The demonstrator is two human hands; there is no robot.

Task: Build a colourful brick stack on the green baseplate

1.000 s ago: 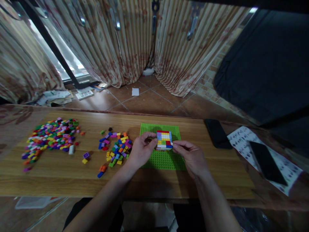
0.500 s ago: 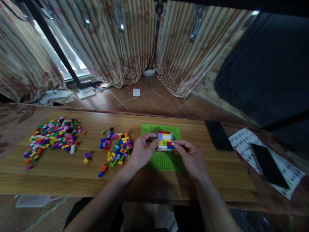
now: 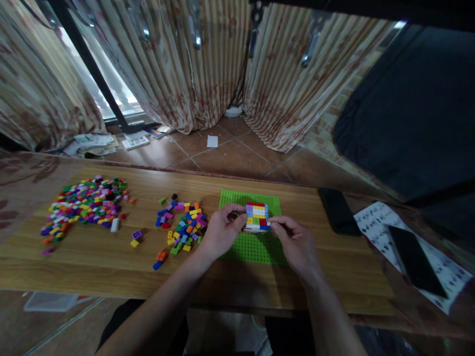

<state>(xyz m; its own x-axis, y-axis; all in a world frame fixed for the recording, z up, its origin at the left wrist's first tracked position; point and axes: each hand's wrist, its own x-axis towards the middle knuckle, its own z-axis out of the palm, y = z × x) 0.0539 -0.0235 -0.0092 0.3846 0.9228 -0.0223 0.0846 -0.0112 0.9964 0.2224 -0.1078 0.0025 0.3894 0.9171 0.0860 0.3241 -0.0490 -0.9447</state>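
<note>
A small block built of toy bricks, with red, yellow, white, lilac and blue studs on top and white lower down its front, is between my hands above the green baseplate. My left hand has its thumb and forefinger closed on the build's left side. On the other side, my right hand pinches at the front right corner. Whether a separate small brick lies between those right fingertips is hidden. The build covers part of the baseplate, so I cannot tell whether it rests on it.
Left of the baseplate lies a small group of loose bricks, and a larger pile is at the far left of the wooden table. To the right are a black phone, a printed sheet and another dark device.
The whole view has shifted slightly, so things appear a little further right. Both hands keep nearly the same hold on the brick build.
</note>
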